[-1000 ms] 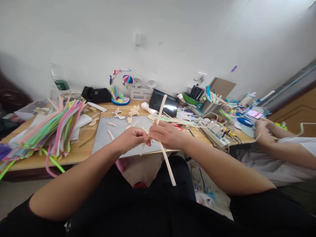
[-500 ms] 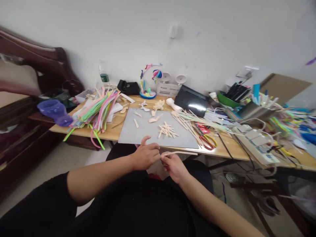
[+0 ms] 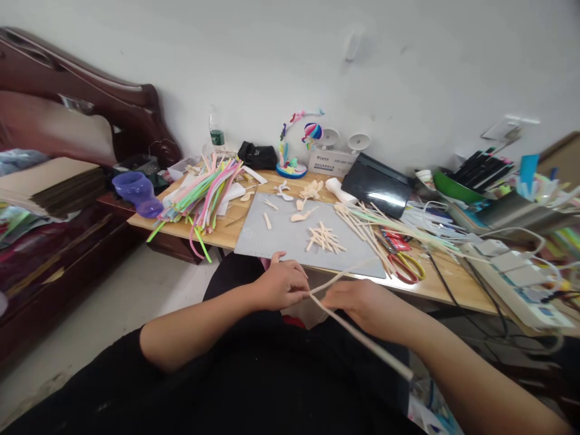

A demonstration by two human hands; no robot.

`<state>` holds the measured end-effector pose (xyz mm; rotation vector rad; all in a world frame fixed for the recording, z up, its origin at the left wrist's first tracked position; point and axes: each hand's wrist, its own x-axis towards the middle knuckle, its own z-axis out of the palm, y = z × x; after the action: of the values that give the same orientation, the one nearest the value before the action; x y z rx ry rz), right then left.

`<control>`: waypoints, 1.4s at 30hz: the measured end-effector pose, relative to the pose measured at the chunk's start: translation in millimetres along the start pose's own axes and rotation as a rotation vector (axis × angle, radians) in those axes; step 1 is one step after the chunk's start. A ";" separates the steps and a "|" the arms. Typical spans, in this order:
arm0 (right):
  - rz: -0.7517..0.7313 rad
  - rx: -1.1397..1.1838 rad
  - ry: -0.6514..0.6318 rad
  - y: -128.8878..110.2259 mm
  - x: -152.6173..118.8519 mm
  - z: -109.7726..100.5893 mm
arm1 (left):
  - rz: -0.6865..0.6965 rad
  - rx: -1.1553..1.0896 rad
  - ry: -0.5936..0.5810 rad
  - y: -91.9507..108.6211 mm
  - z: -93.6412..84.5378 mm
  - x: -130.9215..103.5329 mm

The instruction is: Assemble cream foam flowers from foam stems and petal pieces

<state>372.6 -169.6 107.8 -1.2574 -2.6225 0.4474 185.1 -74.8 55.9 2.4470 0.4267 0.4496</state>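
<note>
A cream pipe cleaner (image 3: 362, 338) forks into two strands in front of me, over my lap. Where the strands meet, my left hand (image 3: 285, 284) pinches it between thumb and fingers, the index finger raised. My right hand (image 3: 362, 299) is closed close beside the fork, its fingertips at the strands and partly hidden. One strand slants up to the right past that hand; the longer one runs down to the right. Beyond lies a grey mat (image 3: 258, 241) with a pile of short cream pieces (image 3: 324, 237) and several shaped cream parts (image 3: 302, 214).
Coloured pipe cleaners (image 3: 203, 193) lie bundled at the table's left, by a purple vase (image 3: 138, 192). Scissors (image 3: 406, 266) and long cream stems (image 3: 362, 232) border the mat's right side. Farther right sits a power strip (image 3: 516, 281) with cables. A colourful ornament (image 3: 292, 169) stands behind.
The view has swung left. My right hand has turned over and drawn slightly away from the left. The pipe cleaner now shows two spread strands instead of one pointing right.
</note>
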 end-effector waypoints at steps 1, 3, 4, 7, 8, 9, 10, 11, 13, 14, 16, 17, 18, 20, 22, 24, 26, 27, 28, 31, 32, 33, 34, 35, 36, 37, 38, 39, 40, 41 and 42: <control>-0.026 -0.038 0.053 0.1 2.3 -0.1 | 0.005 -0.053 -0.020 0.8 -0.1 1.0; -0.082 -0.134 0.174 -0.3 5.0 1.4 | 0.025 -0.189 -0.062 2.3 -0.6 2.9; -0.117 -0.183 0.225 -0.7 5.4 2.7 | 0.042 -0.267 -0.083 3.1 -1.0 3.8; -0.217 -0.285 0.314 -1.7 3.5 6.9 | 0.066 -0.474 -0.134 5.9 -1.3 5.7; -0.227 -0.301 0.328 -1.9 2.4 7.7 | 0.055 -0.513 -0.144 7.2 -1.1 6.4; -0.226 -0.310 0.336 -2.2 1.3 8.1 | 0.040 -0.535 -0.151 8.6 -0.6 7.2; -0.222 -0.312 0.335 -2.5 0.2 8.0 | 0.025 -0.538 -0.153 10.3 0.0 8.2; -0.214 -0.308 0.328 -2.7 -0.9 7.7 | 0.020 -0.524 -0.155 12.1 0.7 9.1; -0.190 -0.281 0.312 -2.7 -2.7 7.0 | 0.037 -0.430 -0.136 16.6 2.4 10.9; -0.160 -0.258 0.312 -2.3 -3.4 7.4 | 0.051 -0.345 -0.103 19.2 3.4 11.4; -0.058 -0.169 0.347 -0.2 -3.8 11.2 | 0.082 -0.103 0.007 24.5 5.8 11.5; 0.021 -0.088 0.381 1.4 -3.1 15.4 | 0.100 0.035 0.071 26.8 7.3 11.1; 0.124 0.027 0.418 3.3 -1.4 21.2 | 0.121 0.165 0.133 28.5 9.0 10.6; 0.362 0.365 0.504 7.2 5.0 37.7 | 0.168 0.365 0.204 28.5 12.4 9.9; 0.590 0.792 0.589 10.4 14.0 57.1 | 0.194 0.459 0.222 23.4 14.9 9.8; 0.695 1.109 0.625 12.7 21.4 72.4 | 0.195 0.473 0.208 14.9 15.4 10.4; 0.717 1.104 0.672 15.1 22.7 76.6 | 0.183 0.436 0.182 6.7 13.3 11.4; 0.678 0.992 0.657 16.6 20.3 73.8 | 0.172 0.400 0.169 3.9 11.4 12.1; 0.618 0.806 0.664 18.2 16.1 68.2 | 0.154 0.354 0.156 2.3 9.2 13.0; 0.295 0.160 0.780 22.0 -1.0 43.9 | 0.073 0.179 0.083 4.9 2.9 16.9; 0.157 0.005 0.743 22.4 -5.8 36.3 | 0.053 0.121 0.042 7.3 1.6 18.4; 0.035 -0.115 0.684 22.0 -9.2 30.1 | 0.040 0.068 0.001 9.9 0.7 19.9; -0.059 -0.200 0.611 21.0 -11.1 25.3 | 0.032 0.023 -0.036 12.3 0.3 21.2; -0.115 -0.261 0.547 19.5 -11.6 21.9 | 0.026 -0.013 -0.064 14.2 0.4 22.4; -0.137 -0.301 0.501 17.6 -11.0 19.7 | 0.021 -0.042 -0.086 15.5 0.8 23.4; -0.140 -0.325 0.463 15.4 -9.6 18.5 | 0.013 -0.061 -0.097 16.2 1.5 24.1; -0.130 -0.336 0.435 13.2 -7.9 17.9 | 0.006 -0.072 -0.098 16.3 2.4 24.6; -0.113 -0.337 0.416 11.2 -6.0 18.0 | 0.002 -0.072 -0.092 16.0 3.4 24.8; -0.088 -0.325 0.407 9.4 -4.2 18.6 | 0.002 -0.063 -0.074 15.6 4.5 25.0; -0.054 -0.298 0.409 8.2 -2.6 19.8 | 0.003 -0.043 -0.049 15.2 5.5 25.0; -0.010 -0.255 0.427 7.5 -1.2 21.7 | 0.006 -0.017 -0.021 15.0 6.3 25.0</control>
<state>372.2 -170.1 84.9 -1.2437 -2.3645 -0.1527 212.8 -79.4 65.8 2.4349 0.4055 0.4278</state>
